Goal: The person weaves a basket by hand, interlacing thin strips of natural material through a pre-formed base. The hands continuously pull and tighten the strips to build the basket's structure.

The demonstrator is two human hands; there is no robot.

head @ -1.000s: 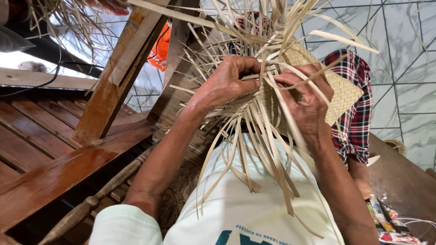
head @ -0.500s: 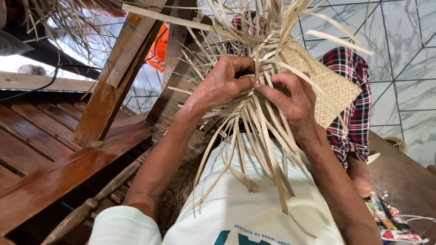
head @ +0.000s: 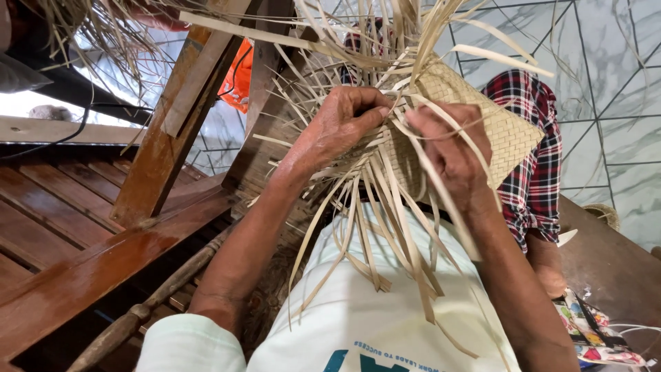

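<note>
Two hands weave a pale straw basket held up over the lap.

Nearest the camera is the white shirt [head: 385,324] with a band of blue-green print at its lower edge, loose straw strips [head: 375,234] hanging down across it. At the lower right lies a small flowered packet [head: 592,331] in red, green and white. Above the shirt, the left hand [head: 337,127] curls around the near edge of the straw basket [head: 496,131], fingertips pinching strips where the weave ends. The right hand [head: 447,155] lies against the woven side, fingers closed on a strip just beside the left. Beyond the basket sits a knee in red plaid cloth [head: 537,172]. To the left run brown wooden beams [head: 165,138], an orange bag [head: 237,76] behind them, and a grey marble tile floor [head: 613,103] farthest off.
</note>
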